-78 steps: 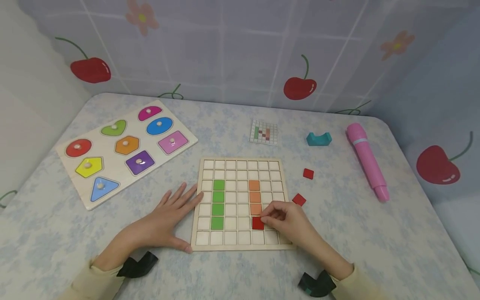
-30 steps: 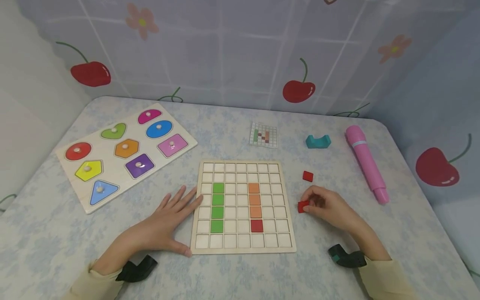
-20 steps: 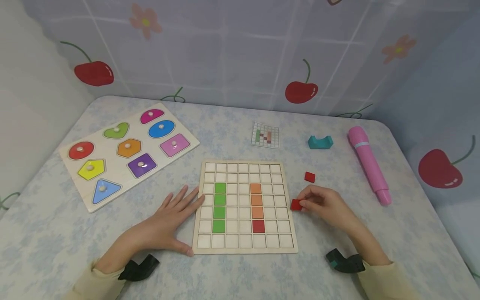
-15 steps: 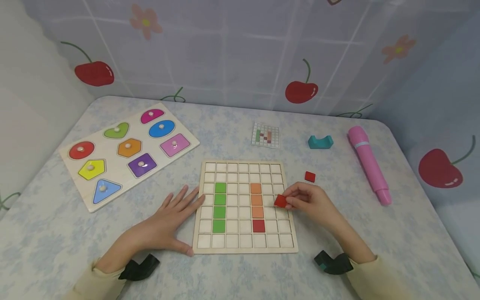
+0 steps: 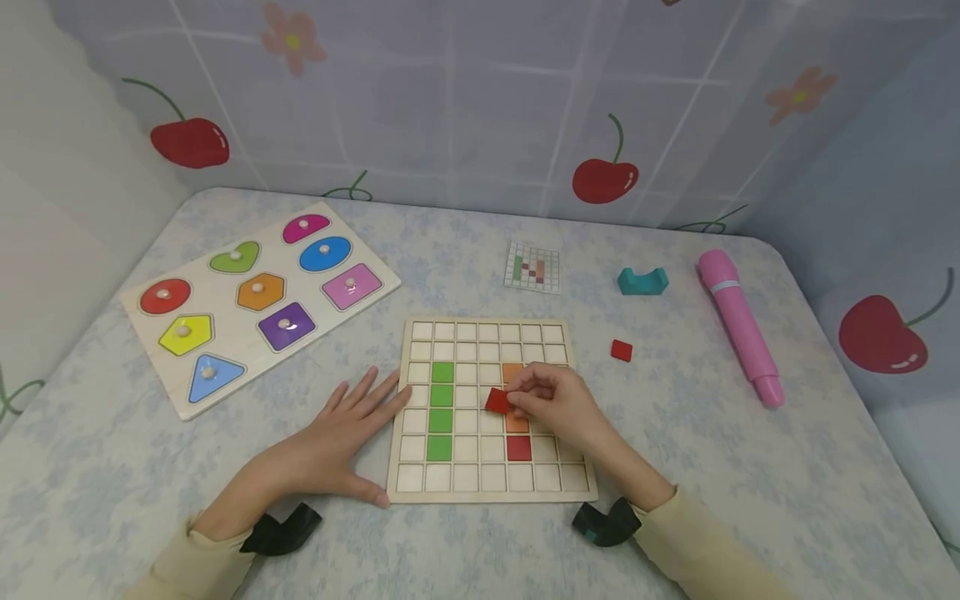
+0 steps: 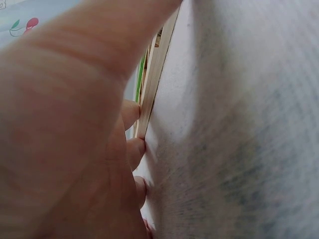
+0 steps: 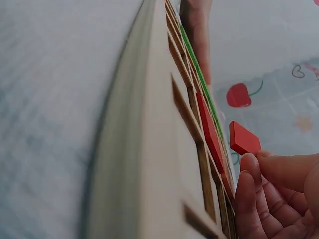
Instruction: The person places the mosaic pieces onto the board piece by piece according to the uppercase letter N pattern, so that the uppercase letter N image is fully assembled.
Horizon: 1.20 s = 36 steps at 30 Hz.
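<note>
A wooden grid board (image 5: 491, 493) lies flat in the middle of the head view. Set in its cells are a column of green tiles (image 5: 440, 421), a column of orange tiles (image 5: 513, 372) partly hidden by fingers, and one red tile (image 5: 519, 448) below them. My right hand (image 5: 558, 406) pinches a loose red tile (image 5: 497, 401) between thumb and fingertips, over the board by the orange column; the right wrist view shows this held tile (image 7: 244, 138) raised above the board. My left hand (image 5: 330, 446) lies with fingers spread, touching the board's left edge.
Another red tile (image 5: 621, 350) lies right of the board. Behind stand a pattern card (image 5: 532, 267), a teal curved block (image 5: 642, 282) and a pink stick with a knob end (image 5: 741, 329). A knobbed shape puzzle (image 5: 262, 308) occupies the back left.
My right hand set down one red tile below the orange column, released it, picked up another from the table's right side and carried it left over the board. My left hand stayed put.
</note>
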### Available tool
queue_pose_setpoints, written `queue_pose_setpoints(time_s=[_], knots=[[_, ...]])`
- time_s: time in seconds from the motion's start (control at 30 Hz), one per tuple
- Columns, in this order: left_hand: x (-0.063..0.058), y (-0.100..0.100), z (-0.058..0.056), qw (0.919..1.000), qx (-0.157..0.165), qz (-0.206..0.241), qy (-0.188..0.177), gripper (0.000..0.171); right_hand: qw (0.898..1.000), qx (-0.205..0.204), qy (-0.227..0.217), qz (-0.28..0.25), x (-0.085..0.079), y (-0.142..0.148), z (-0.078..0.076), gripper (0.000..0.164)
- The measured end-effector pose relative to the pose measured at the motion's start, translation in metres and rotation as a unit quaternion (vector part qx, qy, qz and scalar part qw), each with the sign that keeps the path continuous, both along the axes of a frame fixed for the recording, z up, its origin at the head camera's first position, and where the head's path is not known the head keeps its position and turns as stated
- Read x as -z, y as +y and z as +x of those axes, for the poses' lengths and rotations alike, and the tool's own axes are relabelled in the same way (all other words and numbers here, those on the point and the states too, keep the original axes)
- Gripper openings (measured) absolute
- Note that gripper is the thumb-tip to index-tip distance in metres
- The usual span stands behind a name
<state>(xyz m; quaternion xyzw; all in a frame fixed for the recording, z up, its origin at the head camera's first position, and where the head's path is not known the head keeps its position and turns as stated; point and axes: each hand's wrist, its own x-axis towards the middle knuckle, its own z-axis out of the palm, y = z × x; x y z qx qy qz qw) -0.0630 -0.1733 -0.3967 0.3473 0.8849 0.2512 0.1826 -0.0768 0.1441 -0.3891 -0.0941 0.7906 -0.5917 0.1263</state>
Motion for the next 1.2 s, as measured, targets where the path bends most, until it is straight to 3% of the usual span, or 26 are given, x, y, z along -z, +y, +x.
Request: queue_pose_setpoints(time_s=[0.13, 0.37, 0.63, 1.0, 1.2], knots=[[0.001, 0.000, 0.000, 1.0000, 0.000, -0.001, 0.003, 0.120, 1.000, 0.003, -0.001, 0.023, 0.003, -0.002, 0.001, 0.006], [0.000, 0.000, 0.000, 1.0000, -0.003, -0.003, 0.002, 0.120, 0.994, -0.019, 0.059, 0.091, 0.003, -0.004, 0.004, 0.004], [-0.002, 0.001, 0.000, 1.0000, -0.005, -0.006, -0.004, 0.120, 0.987, -0.038, 0.089, 0.126, 0.000, -0.006, 0.005, 0.007], [-0.003, 0.001, -0.002, 0.9999, 0.001, -0.006, 0.009, 0.120, 0.982, -0.034, 0.125, 0.135, -0.002, -0.007, 0.006, 0.008], [-0.003, 0.001, -0.001, 1.0000, 0.003, -0.002, 0.007, 0.119, 0.982, -0.018, 0.124, 0.140, -0.009, 0.001, 0.004, 0.003]])
